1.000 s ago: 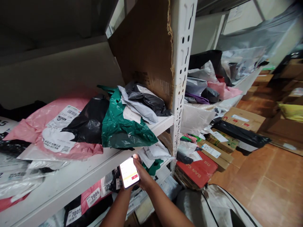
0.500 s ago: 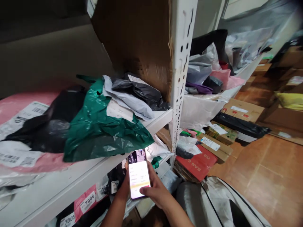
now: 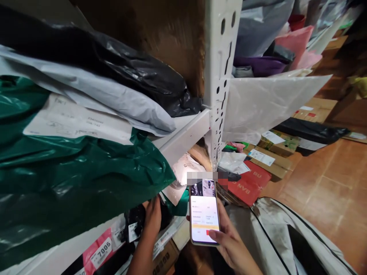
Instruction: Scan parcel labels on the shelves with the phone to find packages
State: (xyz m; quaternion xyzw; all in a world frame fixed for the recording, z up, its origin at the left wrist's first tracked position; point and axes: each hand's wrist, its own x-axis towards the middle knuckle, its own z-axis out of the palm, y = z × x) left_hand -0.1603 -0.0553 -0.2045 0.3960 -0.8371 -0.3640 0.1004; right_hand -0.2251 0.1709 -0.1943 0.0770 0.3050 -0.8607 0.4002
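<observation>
My right hand [image 3: 226,229] is wrapped round a smartphone [image 3: 204,214], the thumb resting on the lower right of its lit screen. The screen shows a camera picture at the top and a white panel with a red button below. My left hand [image 3: 154,212] reaches in at the lower shelf, beside a black plastic parcel [image 3: 137,217]. Its fingers are mostly hidden, so their grip does not show. Just above it hangs a green plastic parcel [image 3: 86,168] on the upper shelf. A white parcel [image 3: 186,168], brightly lit, lies beyond my left hand.
A white perforated shelf post [image 3: 220,76] stands ahead. Black and grey mailers [image 3: 120,103] lie on the upper shelf. A pink parcel labelled 7006 [image 3: 100,248] sits below. To the right are a red box [image 3: 252,183], cartons [image 3: 269,160] and a large white bag [image 3: 275,225] on the floor.
My left hand has let go of the phone and moved onto the lower shelf. The phone, now in my right hand alone, has shifted right. The view has moved closer to the shelf.
</observation>
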